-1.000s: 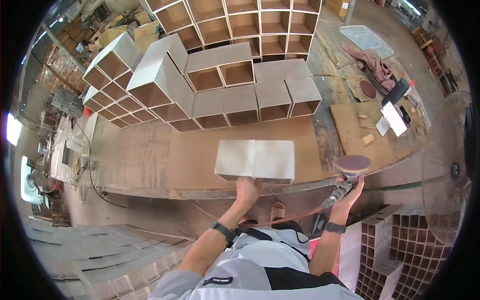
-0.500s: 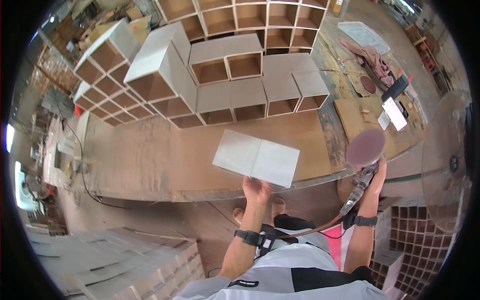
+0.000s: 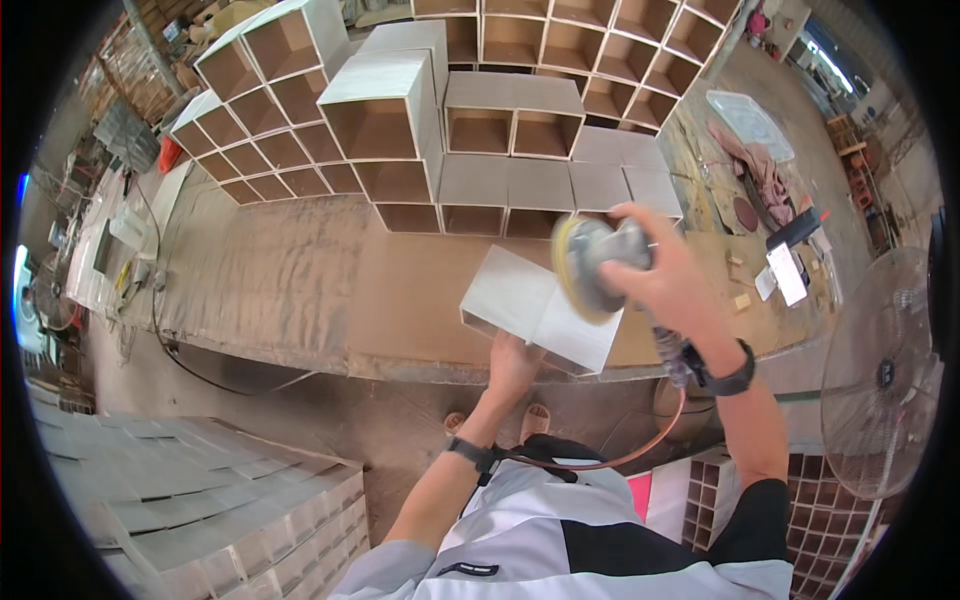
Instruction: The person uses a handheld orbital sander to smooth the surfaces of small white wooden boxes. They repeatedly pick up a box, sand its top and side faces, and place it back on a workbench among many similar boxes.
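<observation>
Several stacks of open-fronted boxes (image 3: 474, 180) close off the far side of the table (image 3: 280, 290), stepping up toward the left. On the right lie a crumpled pinkish cloth (image 3: 752, 165), a clear plastic tub (image 3: 750, 122), a dark red disc (image 3: 746, 213), small wood blocks (image 3: 741, 301) and a white phone-like device (image 3: 787, 275) propped on a stand. A round wire-caged fan (image 3: 872, 375) stands off the table's right end, and more pale boxes (image 3: 230, 510) fill the floor at lower left.

The left hand (image 3: 513, 362) grips the near side of a white double box (image 3: 510, 292), some fingers hidden; the box is tilted over the table's front edge. The right hand (image 3: 665, 275) is wrapped around a sander (image 3: 598, 265), which blocks the view of the box's right part; whether they touch cannot be told.

The sander is grey, blurred, with a round yellowish pad and a brown hose (image 3: 660, 435). The box is smooth, matte and seamed across its middle; the stacked ones show brown interiors. The tabletop looks dusty, streaked at left.
</observation>
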Available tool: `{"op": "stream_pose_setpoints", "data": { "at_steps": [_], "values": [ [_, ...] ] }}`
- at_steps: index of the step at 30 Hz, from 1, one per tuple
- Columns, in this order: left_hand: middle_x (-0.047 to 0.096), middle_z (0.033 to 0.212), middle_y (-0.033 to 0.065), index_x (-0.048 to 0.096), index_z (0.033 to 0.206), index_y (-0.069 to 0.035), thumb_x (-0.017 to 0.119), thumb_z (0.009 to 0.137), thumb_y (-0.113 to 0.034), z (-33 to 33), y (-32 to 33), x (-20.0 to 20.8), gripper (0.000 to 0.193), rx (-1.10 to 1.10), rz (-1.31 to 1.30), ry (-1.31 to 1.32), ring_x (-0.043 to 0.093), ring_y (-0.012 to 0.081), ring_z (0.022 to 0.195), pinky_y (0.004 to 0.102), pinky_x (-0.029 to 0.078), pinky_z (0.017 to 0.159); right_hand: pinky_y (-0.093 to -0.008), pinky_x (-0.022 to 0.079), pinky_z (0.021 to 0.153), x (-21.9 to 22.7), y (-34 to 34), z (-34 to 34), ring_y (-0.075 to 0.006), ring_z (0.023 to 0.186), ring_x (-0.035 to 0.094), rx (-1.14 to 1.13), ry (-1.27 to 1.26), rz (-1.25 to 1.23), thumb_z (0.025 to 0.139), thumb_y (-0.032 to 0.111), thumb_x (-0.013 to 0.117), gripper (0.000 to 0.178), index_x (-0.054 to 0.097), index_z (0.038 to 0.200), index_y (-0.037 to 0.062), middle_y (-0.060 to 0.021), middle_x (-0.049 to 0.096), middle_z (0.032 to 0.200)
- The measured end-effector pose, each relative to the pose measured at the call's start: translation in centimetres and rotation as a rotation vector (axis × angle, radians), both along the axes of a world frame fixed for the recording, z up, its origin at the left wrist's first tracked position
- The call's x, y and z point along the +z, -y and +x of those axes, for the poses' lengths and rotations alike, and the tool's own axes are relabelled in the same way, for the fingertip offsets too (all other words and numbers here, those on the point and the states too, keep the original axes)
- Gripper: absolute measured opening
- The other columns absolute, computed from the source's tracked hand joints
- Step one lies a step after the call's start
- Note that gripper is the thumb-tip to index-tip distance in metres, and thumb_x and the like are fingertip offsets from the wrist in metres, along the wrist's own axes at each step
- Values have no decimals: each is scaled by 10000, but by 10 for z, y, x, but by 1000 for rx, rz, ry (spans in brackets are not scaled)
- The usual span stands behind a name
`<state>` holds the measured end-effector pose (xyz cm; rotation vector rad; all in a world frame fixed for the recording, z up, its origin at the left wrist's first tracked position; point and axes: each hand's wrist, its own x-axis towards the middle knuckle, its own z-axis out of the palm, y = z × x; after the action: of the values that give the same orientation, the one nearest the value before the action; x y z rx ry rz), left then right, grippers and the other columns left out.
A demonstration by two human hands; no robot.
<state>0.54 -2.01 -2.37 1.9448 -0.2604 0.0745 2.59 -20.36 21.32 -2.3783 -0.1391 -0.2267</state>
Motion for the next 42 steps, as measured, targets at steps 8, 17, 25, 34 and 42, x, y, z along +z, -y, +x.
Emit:
{"op": "stream_pose_setpoints", "data": {
  "at_steps": [8, 17, 25, 34, 42],
  "values": [
    [676, 1117, 162, 654, 1172, -50, 655, 866, -105, 2, 17, -34, 311, 131, 28, 262, 578, 449, 1137, 472, 476, 939, -474, 539, 728, -60, -97, 15, -386, 877, 620, 242, 3, -396, 733, 233, 761, 525, 584, 1223, 167, -186, 512, 982],
    [641, 1172, 189, 632, 1192, -45, 718, 757, -88, 3, 4, -52, 445, -120, 204, 127, 574, 405, 1125, 482, 485, 948, -508, 538, 695, -79, -87, 81, -444, 849, 628, 64, -10, -423, 776, 252, 707, 421, 595, 1165, 137, -277, 535, 988],
    [662, 1102, 182, 660, 1128, -52, 691, 700, -47, 4, 5, -41, 429, -82, 203, 226, 605, 408, 1031, 481, 512, 884, -517, 543, 733, -75, -78, 96, -436, 921, 617, 17, -85, -437, 745, 235, 709, 486, 563, 1198, 139, -244, 508, 1068],
    [665, 1125, 177, 684, 1097, -59, 718, 686, -63, 6, 5, -46, 413, -76, 190, 158, 600, 411, 1062, 481, 513, 890, -516, 539, 695, -78, -69, 71, -431, 864, 622, 29, -33, -419, 798, 252, 680, 371, 597, 1139, 132, -250, 509, 986],
    [665, 1126, 174, 685, 1103, -60, 718, 698, -80, 0, 5, -36, 407, -47, -87, -73, 604, 411, 1062, 480, 500, 910, -461, 528, 668, -69, -34, -10, -398, 790, 619, -35, -65, -466, 756, 264, 752, 458, 606, 1179, 164, -201, 512, 912]
  ]
}}
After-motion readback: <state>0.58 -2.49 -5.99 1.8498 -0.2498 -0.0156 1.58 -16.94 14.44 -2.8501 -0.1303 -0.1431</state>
